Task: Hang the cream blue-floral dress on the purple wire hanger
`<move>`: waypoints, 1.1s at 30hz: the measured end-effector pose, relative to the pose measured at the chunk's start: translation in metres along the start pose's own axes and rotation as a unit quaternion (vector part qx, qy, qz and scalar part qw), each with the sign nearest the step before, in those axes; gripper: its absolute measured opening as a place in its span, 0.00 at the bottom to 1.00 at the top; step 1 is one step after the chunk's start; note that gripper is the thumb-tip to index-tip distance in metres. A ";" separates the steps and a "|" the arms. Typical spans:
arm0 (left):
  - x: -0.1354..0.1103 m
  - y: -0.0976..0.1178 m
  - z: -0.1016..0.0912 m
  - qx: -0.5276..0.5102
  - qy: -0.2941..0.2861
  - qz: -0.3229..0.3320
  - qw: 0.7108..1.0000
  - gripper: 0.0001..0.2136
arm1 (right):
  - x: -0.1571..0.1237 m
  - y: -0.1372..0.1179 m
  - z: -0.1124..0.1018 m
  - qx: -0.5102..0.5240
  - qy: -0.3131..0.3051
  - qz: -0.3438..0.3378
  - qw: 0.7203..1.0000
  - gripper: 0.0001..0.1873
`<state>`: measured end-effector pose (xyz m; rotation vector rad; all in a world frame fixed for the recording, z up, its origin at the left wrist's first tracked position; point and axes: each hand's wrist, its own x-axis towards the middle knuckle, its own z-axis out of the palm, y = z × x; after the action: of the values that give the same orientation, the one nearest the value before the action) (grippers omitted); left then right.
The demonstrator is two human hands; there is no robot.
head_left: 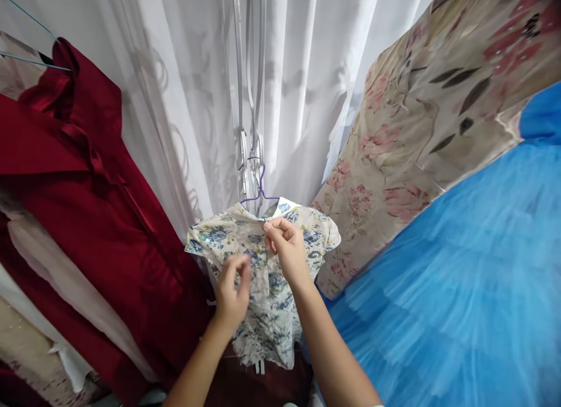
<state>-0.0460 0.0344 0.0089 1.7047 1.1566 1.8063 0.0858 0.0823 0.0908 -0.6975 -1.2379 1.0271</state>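
Note:
A small white dress with blue flowers hangs on a purple wire hanger in front of white curtains. My right hand pinches the fabric at the dress's collar, fingers closed. My left hand hovers in front of the chest of the dress, fingers curled and slightly blurred by motion, with nothing visibly held.
A dark red satin garment hangs on a blue hanger at the left. A beige floral fabric and a bright blue tulle skirt fill the right. White sheer curtains hang behind, with clear plastic hangers above.

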 end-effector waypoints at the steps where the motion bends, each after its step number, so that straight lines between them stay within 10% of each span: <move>1: 0.024 0.010 -0.003 0.015 0.014 0.040 0.999 0.13 | -0.002 -0.003 -0.001 -0.003 -0.007 -0.001 1.000 0.13; 7: 0.102 0.038 0.006 0.063 -0.140 0.151 0.976 0.07 | -0.002 0.000 -0.007 -0.028 -0.016 -0.020 0.999 0.14; 22: 0.118 0.060 0.021 -0.188 0.047 0.075 0.978 0.09 | 0.019 0.041 -0.009 -0.037 -0.059 0.005 0.998 0.14; 28: 0.151 0.034 -0.064 -0.259 0.208 0.079 0.940 0.12 | -0.016 0.060 -0.027 -0.048 -0.118 0.074 0.989 0.16; 33: 0.150 -0.031 -0.141 -0.374 0.306 -0.159 0.861 0.11 | -0.055 0.060 -0.016 -0.033 -0.154 0.128 0.979 0.15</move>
<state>-0.2147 0.1257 0.0900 0.4774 0.6966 2.2152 0.0867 0.0588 0.0116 -0.7830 -1.4810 1.3501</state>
